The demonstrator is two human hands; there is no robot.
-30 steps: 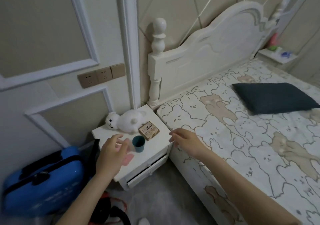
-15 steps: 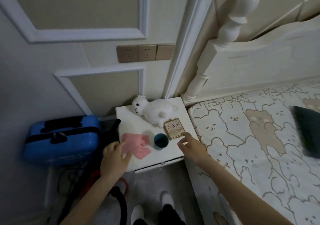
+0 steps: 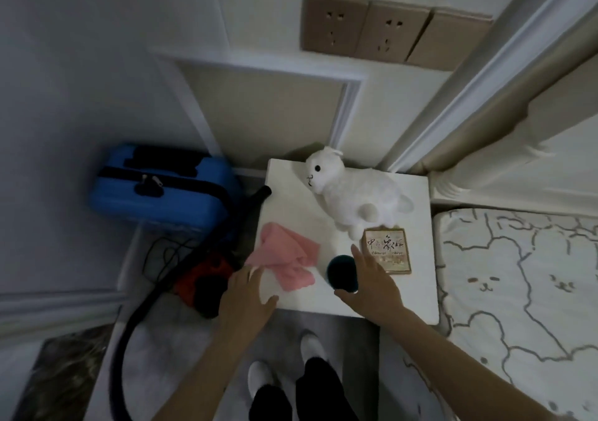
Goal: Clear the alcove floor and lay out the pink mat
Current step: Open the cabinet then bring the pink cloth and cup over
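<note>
Best pinched the crumpled pink mat (image 3: pixel 286 260) by its near-left edge, on the nightstand (image 3: pixel 417 304). Left hand (image 3: pixel 246 299) spread, empty, fingertips touching it; right hand (image 3: pixel 372 286) curled around the teal cup (image 3: pixel 341 271), grip uncertain.

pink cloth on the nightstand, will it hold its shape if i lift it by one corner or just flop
Probably flop: the pink cloth lies crumpled in soft folds on the nightstand. It looks thin, so likely light, and it should drag rather than slide cleanly if pushed. The left hand is at its near edge.
</note>
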